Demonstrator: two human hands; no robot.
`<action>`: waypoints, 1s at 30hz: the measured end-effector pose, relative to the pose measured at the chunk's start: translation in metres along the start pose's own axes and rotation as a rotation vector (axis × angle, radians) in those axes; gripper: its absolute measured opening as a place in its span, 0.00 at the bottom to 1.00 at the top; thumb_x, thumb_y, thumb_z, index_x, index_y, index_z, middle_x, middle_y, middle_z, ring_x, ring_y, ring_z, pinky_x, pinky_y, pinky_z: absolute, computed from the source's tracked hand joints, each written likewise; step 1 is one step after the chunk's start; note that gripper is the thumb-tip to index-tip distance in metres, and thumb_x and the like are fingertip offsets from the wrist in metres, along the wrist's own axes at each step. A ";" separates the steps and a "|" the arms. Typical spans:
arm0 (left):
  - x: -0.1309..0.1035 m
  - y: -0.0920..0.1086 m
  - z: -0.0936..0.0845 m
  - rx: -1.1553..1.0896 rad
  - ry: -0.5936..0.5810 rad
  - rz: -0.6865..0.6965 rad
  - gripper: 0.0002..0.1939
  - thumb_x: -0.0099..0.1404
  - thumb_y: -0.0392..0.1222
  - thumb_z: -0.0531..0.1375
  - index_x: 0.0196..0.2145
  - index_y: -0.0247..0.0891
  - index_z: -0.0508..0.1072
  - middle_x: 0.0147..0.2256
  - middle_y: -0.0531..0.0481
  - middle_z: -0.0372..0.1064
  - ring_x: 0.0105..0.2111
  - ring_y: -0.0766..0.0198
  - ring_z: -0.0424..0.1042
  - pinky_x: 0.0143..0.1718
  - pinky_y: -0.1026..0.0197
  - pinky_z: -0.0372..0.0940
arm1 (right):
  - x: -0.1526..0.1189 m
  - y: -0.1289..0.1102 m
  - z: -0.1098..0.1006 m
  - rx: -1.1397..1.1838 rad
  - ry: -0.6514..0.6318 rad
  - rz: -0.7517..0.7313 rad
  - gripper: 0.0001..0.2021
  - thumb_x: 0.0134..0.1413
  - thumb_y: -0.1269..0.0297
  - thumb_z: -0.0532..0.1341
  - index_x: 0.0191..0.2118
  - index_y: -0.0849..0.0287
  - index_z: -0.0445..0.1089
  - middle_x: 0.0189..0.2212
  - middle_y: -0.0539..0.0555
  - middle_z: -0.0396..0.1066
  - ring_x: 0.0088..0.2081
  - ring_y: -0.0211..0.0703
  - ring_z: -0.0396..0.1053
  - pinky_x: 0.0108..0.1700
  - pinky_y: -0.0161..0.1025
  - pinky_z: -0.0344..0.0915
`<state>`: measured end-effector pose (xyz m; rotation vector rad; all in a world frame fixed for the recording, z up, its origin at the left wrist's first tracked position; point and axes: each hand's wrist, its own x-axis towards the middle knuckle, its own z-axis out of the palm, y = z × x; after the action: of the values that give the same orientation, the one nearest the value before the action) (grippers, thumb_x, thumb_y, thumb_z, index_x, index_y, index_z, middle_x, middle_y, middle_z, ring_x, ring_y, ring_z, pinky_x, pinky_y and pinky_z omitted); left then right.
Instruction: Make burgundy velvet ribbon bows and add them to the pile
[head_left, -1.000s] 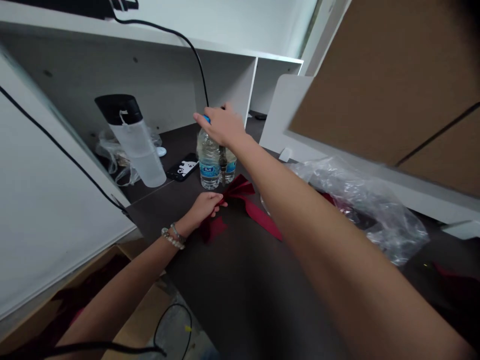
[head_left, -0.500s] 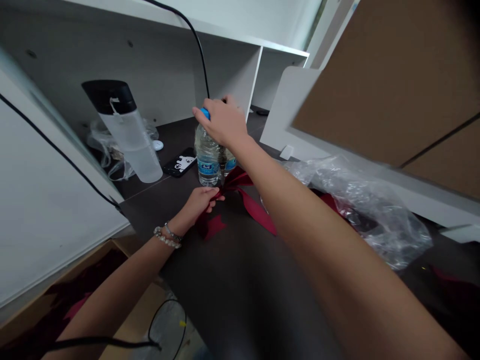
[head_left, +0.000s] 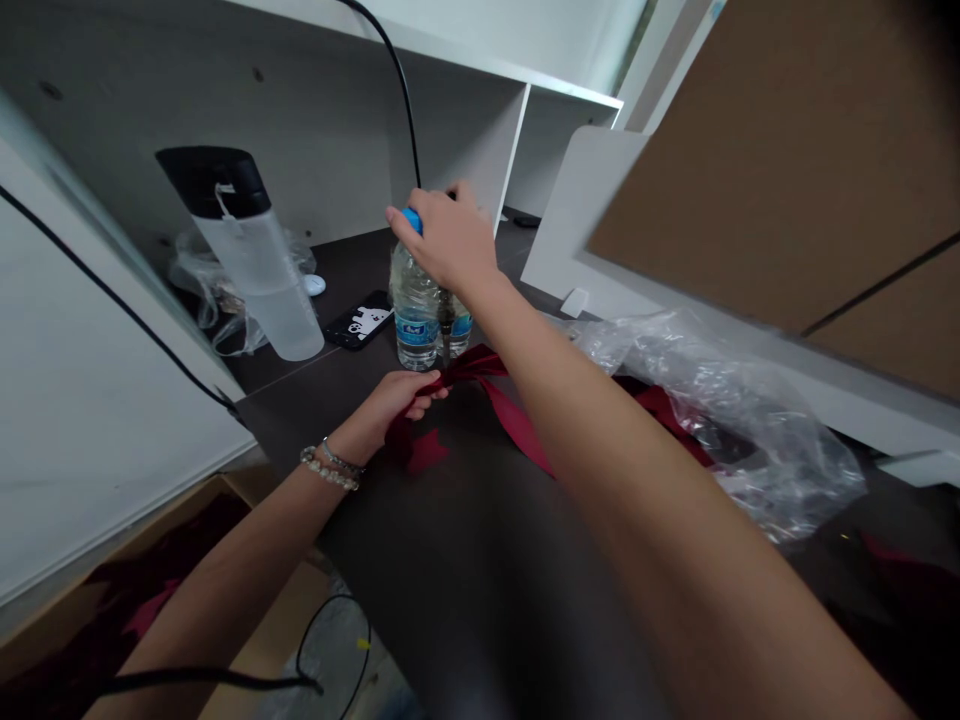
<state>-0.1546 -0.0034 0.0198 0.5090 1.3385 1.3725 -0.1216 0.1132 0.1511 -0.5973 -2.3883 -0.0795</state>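
Note:
My left hand (head_left: 409, 395) is closed in a pinch on a dark red ribbon (head_left: 519, 425), whose notched tail lies on the dark desk below the fingers. My right hand (head_left: 450, 235) is wrapped over the tops of two water bottles (head_left: 415, 330) standing side by side, with the thumb by a blue cap (head_left: 412, 218). Between the bottles a dark, slim rod-like tool (head_left: 446, 320) points down, its metal tip close to the ribbon beside my left fingertips. Its upper part is hidden by my right hand, so its kind is unclear.
A frosted bottle (head_left: 277, 290) with a black lid and a phone (head_left: 360, 320) with a bear picture stand to the left. Crumpled clear plastic (head_left: 780, 470) covers more red ribbon on the right. A black cable (head_left: 401, 85) hangs behind. An open carton (head_left: 262, 640) is below left.
The ribbon beside my left fingertips lies slightly lower and flatter. Both hands keep their holds; the whole view has shifted a little.

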 end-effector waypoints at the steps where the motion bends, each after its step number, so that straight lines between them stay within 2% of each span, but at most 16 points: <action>1: 0.000 0.002 0.000 -0.013 -0.017 -0.019 0.12 0.66 0.35 0.56 0.24 0.30 0.69 0.22 0.51 0.67 0.12 0.80 0.48 0.10 0.74 0.43 | 0.000 0.000 0.000 0.001 -0.005 -0.001 0.20 0.65 0.50 0.43 0.39 0.56 0.66 0.44 0.57 0.71 0.54 0.62 0.55 0.45 0.54 0.62; 6: -0.005 0.012 -0.001 -0.067 -0.118 -0.121 0.18 0.70 0.33 0.48 0.24 0.29 0.68 0.19 0.55 0.57 0.12 0.81 0.44 0.09 0.77 0.43 | -0.001 -0.001 -0.001 -0.029 -0.032 -0.004 0.22 0.66 0.49 0.41 0.42 0.57 0.66 0.44 0.59 0.70 0.55 0.63 0.53 0.47 0.56 0.61; 10: -0.003 0.015 -0.006 -0.061 -0.155 -0.148 0.19 0.71 0.34 0.46 0.26 0.29 0.69 0.19 0.56 0.55 0.12 0.80 0.43 0.10 0.78 0.45 | -0.003 -0.001 0.000 -0.038 -0.036 -0.007 0.22 0.66 0.49 0.40 0.43 0.56 0.65 0.45 0.58 0.69 0.56 0.63 0.52 0.47 0.57 0.61; 15: 0.000 0.009 -0.005 0.055 -0.105 -0.107 0.15 0.69 0.34 0.50 0.25 0.29 0.69 0.20 0.53 0.62 0.12 0.80 0.44 0.09 0.76 0.43 | 0.001 0.000 -0.002 -0.043 -0.065 -0.003 0.22 0.65 0.49 0.42 0.46 0.58 0.65 0.49 0.60 0.68 0.57 0.62 0.53 0.49 0.59 0.60; 18: -0.014 0.005 -0.005 0.184 -0.053 -0.066 0.13 0.66 0.35 0.55 0.24 0.29 0.70 0.20 0.51 0.67 0.12 0.79 0.47 0.09 0.75 0.43 | -0.005 -0.007 -0.020 -0.035 -0.034 -0.006 0.22 0.65 0.50 0.42 0.51 0.57 0.63 0.54 0.61 0.63 0.60 0.60 0.51 0.55 0.59 0.53; 20: -0.035 0.006 -0.008 0.266 -0.048 -0.039 0.13 0.64 0.37 0.58 0.23 0.29 0.70 0.19 0.50 0.68 0.12 0.78 0.49 0.10 0.74 0.45 | -0.024 -0.016 -0.040 0.014 0.009 -0.031 0.21 0.66 0.53 0.40 0.54 0.55 0.60 0.55 0.61 0.61 0.60 0.57 0.51 0.57 0.56 0.52; 21: -0.048 0.008 -0.010 0.298 -0.056 -0.028 0.12 0.63 0.38 0.59 0.24 0.29 0.71 0.20 0.50 0.69 0.12 0.78 0.50 0.11 0.73 0.46 | -0.038 -0.020 -0.051 0.062 -0.014 -0.064 0.21 0.67 0.54 0.38 0.54 0.55 0.61 0.54 0.60 0.62 0.59 0.55 0.54 0.56 0.53 0.53; 23: -0.078 0.016 -0.016 0.367 -0.085 -0.001 0.12 0.62 0.42 0.61 0.26 0.30 0.73 0.24 0.49 0.72 0.14 0.77 0.52 0.12 0.73 0.47 | -0.075 -0.028 -0.070 0.210 -0.170 -0.189 0.22 0.67 0.54 0.38 0.49 0.56 0.64 0.49 0.58 0.66 0.52 0.49 0.62 0.52 0.47 0.58; 25: -0.108 0.026 -0.020 0.535 -0.164 0.105 0.14 0.64 0.48 0.58 0.30 0.33 0.74 0.25 0.51 0.72 0.15 0.76 0.54 0.13 0.72 0.47 | -0.117 -0.031 -0.083 0.302 -0.383 -0.279 0.19 0.61 0.48 0.52 0.46 0.58 0.66 0.44 0.57 0.69 0.46 0.49 0.66 0.47 0.45 0.62; 26: -0.121 0.031 -0.020 0.593 -0.216 0.127 0.16 0.65 0.50 0.56 0.30 0.34 0.73 0.25 0.52 0.71 0.15 0.76 0.53 0.14 0.72 0.48 | -0.136 -0.031 -0.088 0.290 -0.438 -0.290 0.22 0.52 0.47 0.61 0.46 0.60 0.66 0.43 0.58 0.69 0.46 0.52 0.66 0.47 0.46 0.62; 27: -0.133 0.035 -0.019 0.656 -0.232 0.143 0.16 0.66 0.50 0.55 0.32 0.35 0.74 0.25 0.53 0.72 0.15 0.75 0.53 0.14 0.71 0.49 | -0.154 -0.029 -0.091 0.265 -0.486 -0.266 0.21 0.47 0.52 0.65 0.43 0.61 0.67 0.42 0.59 0.70 0.46 0.54 0.66 0.46 0.48 0.61; 28: -0.142 0.038 -0.018 0.733 -0.252 0.163 0.17 0.67 0.50 0.53 0.33 0.36 0.74 0.26 0.53 0.72 0.15 0.75 0.55 0.15 0.71 0.51 | -0.169 -0.026 -0.093 0.284 -0.539 -0.223 0.15 0.48 0.59 0.65 0.40 0.61 0.67 0.40 0.58 0.70 0.44 0.52 0.67 0.45 0.47 0.62; 30: -0.153 0.038 -0.013 0.913 -0.278 0.311 0.16 0.68 0.49 0.52 0.35 0.37 0.74 0.27 0.53 0.72 0.19 0.72 0.61 0.19 0.70 0.55 | -0.189 -0.017 -0.096 0.488 -0.670 -0.092 0.04 0.54 0.68 0.60 0.37 0.59 0.66 0.36 0.54 0.71 0.40 0.45 0.69 0.42 0.41 0.63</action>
<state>-0.1339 -0.1340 0.1063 1.5082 1.6474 0.8029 0.0553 0.0025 0.1090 -0.3007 -2.9112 0.7526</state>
